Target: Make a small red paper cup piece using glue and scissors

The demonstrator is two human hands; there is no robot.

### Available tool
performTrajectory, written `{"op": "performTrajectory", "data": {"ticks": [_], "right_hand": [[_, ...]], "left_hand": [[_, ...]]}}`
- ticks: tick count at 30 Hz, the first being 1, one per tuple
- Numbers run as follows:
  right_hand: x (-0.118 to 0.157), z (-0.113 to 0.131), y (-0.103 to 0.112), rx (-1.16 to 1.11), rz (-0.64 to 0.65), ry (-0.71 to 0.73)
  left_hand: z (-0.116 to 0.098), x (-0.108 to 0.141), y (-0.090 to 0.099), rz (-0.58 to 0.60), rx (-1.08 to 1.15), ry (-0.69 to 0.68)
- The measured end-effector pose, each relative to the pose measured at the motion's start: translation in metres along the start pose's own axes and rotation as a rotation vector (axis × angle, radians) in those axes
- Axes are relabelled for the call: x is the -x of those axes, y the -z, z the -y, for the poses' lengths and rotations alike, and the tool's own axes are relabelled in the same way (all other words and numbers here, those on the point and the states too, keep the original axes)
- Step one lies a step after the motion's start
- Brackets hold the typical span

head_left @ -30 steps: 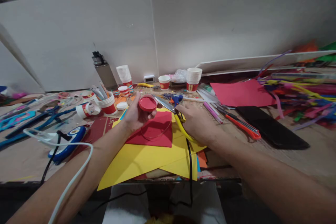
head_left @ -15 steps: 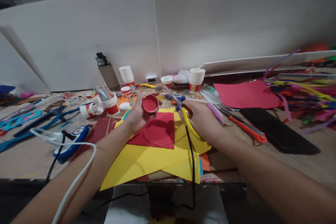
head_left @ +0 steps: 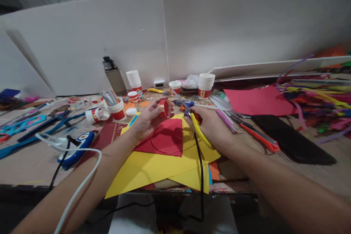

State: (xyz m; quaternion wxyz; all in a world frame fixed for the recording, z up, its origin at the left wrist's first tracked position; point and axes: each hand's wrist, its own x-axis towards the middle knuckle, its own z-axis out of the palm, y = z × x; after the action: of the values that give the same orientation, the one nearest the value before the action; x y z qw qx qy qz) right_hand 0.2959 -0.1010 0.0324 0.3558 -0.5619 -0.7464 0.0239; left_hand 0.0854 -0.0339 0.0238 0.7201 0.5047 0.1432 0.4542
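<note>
My left hand point(head_left: 150, 117) is closed around a short cut-down red paper cup point(head_left: 165, 109), tilted so its open side faces right. My right hand point(head_left: 210, 120) grips yellow-handled scissors point(head_left: 197, 128), whose blades point up and left, above the cup's right side and apart from it. Just behind the right hand is a blue glue gun point(head_left: 188, 104), partly hidden by the hand and scissors. Below both hands, a red paper sheet point(head_left: 167, 140) lies on yellow paper point(head_left: 137, 173), with a thin loop point(head_left: 164, 152) resting across them.
Paper cup stacks point(head_left: 206, 86) stand at the back. A cup of pens point(head_left: 115, 109) is at left, near a blue-and-white power strip point(head_left: 76, 150). On the right lie an orange utility knife point(head_left: 260, 137), a black phone point(head_left: 290, 139) and colourful pipe cleaners point(head_left: 323, 106). A black cable point(head_left: 201, 175) hangs over the front edge.
My left hand has turned the cut cup from facing me to facing right and moved it slightly right. The right hand with the scissors has barely moved.
</note>
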Motion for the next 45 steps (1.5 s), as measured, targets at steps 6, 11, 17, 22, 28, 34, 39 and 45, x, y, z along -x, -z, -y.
{"op": "performTrajectory", "data": {"ticks": [6, 11, 17, 22, 28, 34, 39, 45], "right_hand": [[-0.001, 0.001, 0.001, -0.027, -0.025, -0.028], [0.0, 0.003, 0.002, -0.031, 0.024, -0.035], [0.001, -0.001, -0.001, 0.081, 0.075, -0.07], [0.001, -0.005, -0.004, 0.151, 0.055, -0.028], [0.003, -0.007, -0.005, 0.225, 0.092, 0.001], [0.003, -0.007, -0.005, 0.23, 0.077, -0.006], [0.004, -0.004, -0.004, 0.226, 0.084, 0.002], [0.004, -0.003, -0.002, 0.259, 0.111, 0.002]], "left_hand": [[0.0, 0.001, -0.003, -0.049, 0.033, 0.125], [0.0, 0.0, -0.005, -0.07, 0.096, 0.124], [-0.002, -0.001, -0.009, -0.16, 0.117, 0.094], [-0.005, -0.002, -0.01, -0.19, 0.107, 0.092], [-0.002, -0.002, -0.007, -0.207, 0.11, 0.074], [-0.003, 0.001, -0.008, -0.105, 0.103, 0.019], [-0.001, 0.0, -0.004, -0.122, 0.121, 0.043], [0.0, 0.001, -0.004, -0.095, 0.106, 0.042]]}}
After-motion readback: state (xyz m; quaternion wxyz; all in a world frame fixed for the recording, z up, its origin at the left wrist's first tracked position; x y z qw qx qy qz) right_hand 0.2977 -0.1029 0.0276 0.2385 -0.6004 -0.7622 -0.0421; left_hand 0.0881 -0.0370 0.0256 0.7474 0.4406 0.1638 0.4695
